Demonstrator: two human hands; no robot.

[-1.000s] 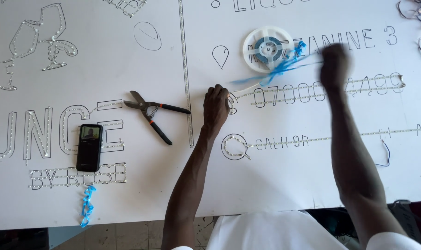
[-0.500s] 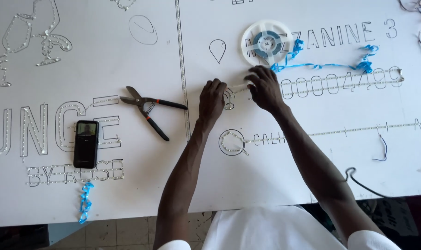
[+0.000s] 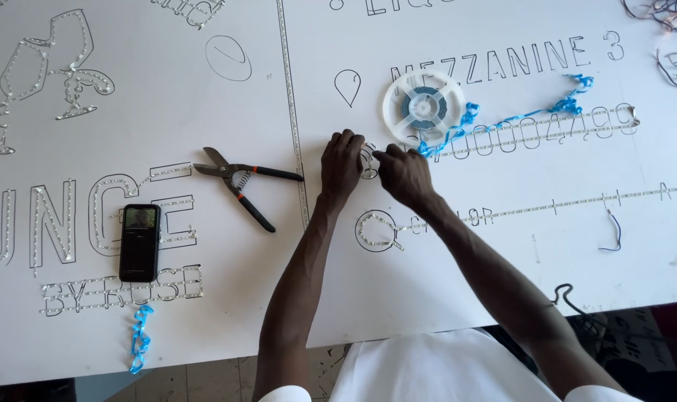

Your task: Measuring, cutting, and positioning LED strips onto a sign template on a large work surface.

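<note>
Near the middle seam of the white sign panel (image 3: 204,313), both hands meet over a small round cut-out symbol (image 3: 369,160) at the head of a row of outlined digits. The left hand (image 3: 341,164) rests knuckles-up with its fingers curled down onto the symbol's left side; the right hand (image 3: 402,173) is pinched together at the fingertips, apparently clamped on the thin strip of tiny lights (image 3: 528,132) being pressed into that groove, though the grip itself is too small to see clearly. My guess is that the strip is being seated round the curve of the symbol, and the next move would call for steady thumb pressure and slack fed from the white plastic reel (image 3: 423,108) lying just beyond the hands.

A curly blue backing ribbon (image 3: 517,119) trails from the reel to the right along the digits. Left of the seam lie red-handled snips (image 3: 242,182), blades open, and a black phone (image 3: 140,242) resting on large outlined letters already filled with lights. Another scrap of blue ribbon (image 3: 138,339) sits at the panel's near edge. The panel bears outlined lettering in rows, a teardrop pin shape, an oval and a glass-like figure at far left. Dark wires (image 3: 670,37) tangle in the far right corner.
</note>
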